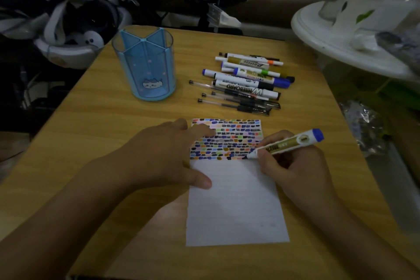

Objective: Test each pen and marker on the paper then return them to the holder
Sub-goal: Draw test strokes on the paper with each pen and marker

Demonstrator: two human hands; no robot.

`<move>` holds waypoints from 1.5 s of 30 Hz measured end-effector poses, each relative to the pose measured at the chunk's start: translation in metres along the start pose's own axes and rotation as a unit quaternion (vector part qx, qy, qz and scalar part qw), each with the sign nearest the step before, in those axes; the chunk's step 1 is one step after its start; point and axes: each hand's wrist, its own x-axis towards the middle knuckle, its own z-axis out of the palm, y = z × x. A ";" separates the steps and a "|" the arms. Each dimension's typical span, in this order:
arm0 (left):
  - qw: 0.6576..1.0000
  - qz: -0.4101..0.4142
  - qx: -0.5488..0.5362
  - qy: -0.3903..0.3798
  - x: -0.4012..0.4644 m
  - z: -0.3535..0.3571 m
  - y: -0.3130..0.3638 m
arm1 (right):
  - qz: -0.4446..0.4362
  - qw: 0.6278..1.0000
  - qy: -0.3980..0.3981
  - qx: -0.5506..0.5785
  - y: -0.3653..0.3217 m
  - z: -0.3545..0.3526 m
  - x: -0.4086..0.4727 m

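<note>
One blue whiteboard marker (286, 143) under test, tip on the lined paper (236, 200).

Two hands work the sheet: the right hand (293, 166) grips the marker in a writing hold near its nib, which touches the paper at the lower edge of the block of colour marks; the left hand (168, 154) lies flat with fingers extended, pressing the paper to the counter (113, 132). The marker barrel appears light, rigid and smooth, so a hold low on the barrel should give best control. The paper is thin and likely to slide unless pinned. The remaining pens and markers (245, 82) lie in a loose pile beyond the paper, just beside the blue divided holder (145, 63), which contains none.
</note>
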 end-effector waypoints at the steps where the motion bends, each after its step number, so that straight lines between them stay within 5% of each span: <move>1: 1.000 0.001 0.001 0.001 0.000 0.000 0.000 | 0.000 1.000 0.005 0.004 0.000 0.000 0.000; 45: 1.000 0.009 -0.004 0.007 0.001 0.001 -0.001 | -0.014 1.000 -0.002 -0.003 -0.002 0.000 -0.001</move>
